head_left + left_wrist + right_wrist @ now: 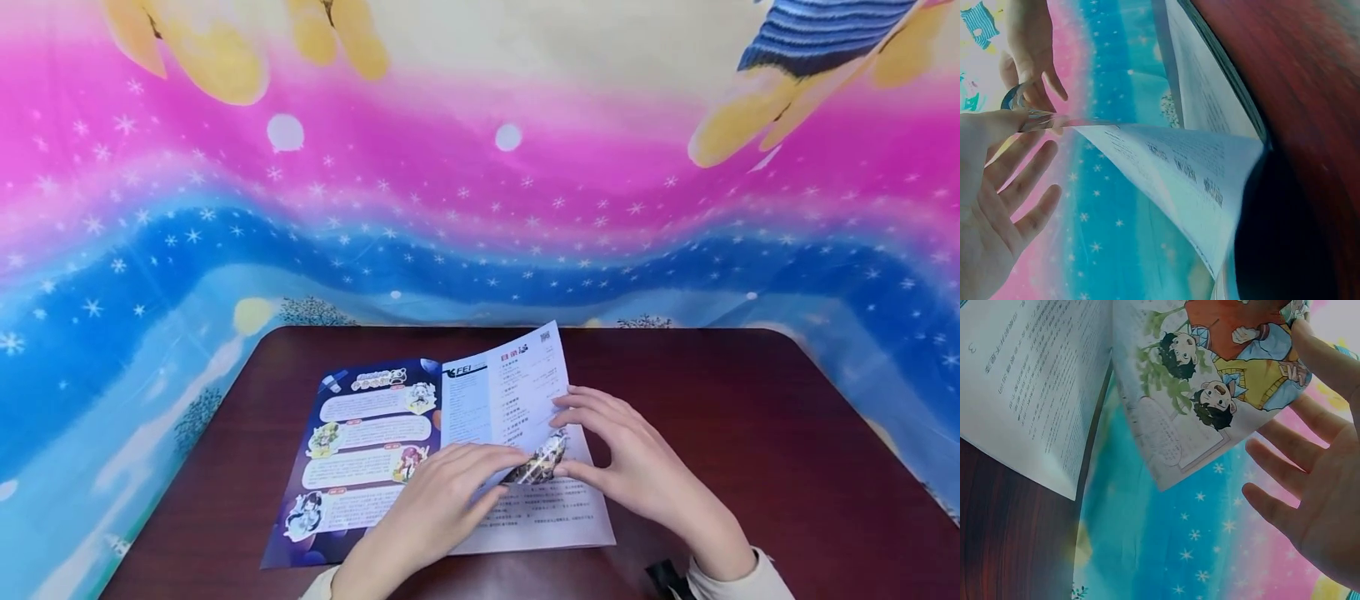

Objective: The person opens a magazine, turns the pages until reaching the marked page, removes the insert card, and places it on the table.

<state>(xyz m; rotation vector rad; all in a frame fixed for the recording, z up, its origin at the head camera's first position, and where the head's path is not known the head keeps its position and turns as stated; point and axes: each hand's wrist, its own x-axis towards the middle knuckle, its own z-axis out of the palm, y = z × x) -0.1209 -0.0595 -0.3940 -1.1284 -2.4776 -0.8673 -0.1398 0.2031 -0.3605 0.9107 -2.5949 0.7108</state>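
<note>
An open magazine point(375, 437) lies on the table, its left page dark blue with cartoon figures. One of its right-hand pages point(521, 387) is lifted, and the lower part bends up into a patterned fold point(538, 463). My left hand point(442, 496) pinches this fold from the left; the left wrist view shows its thumb on the page edge and other fingers spread. From the right, my right hand point(645, 462) pinches the same page near the fold, other fingers extended. Drawn figures point(1216, 394) cover the page's underside in the right wrist view. Printed text fills the page beneath.
The dark red-brown table point(750, 417) extends around the magazine. Behind it hangs a pink and blue cloth point(450, 192) with snowflakes. A small black object point(667, 577) is by the right sleeve at the near edge.
</note>
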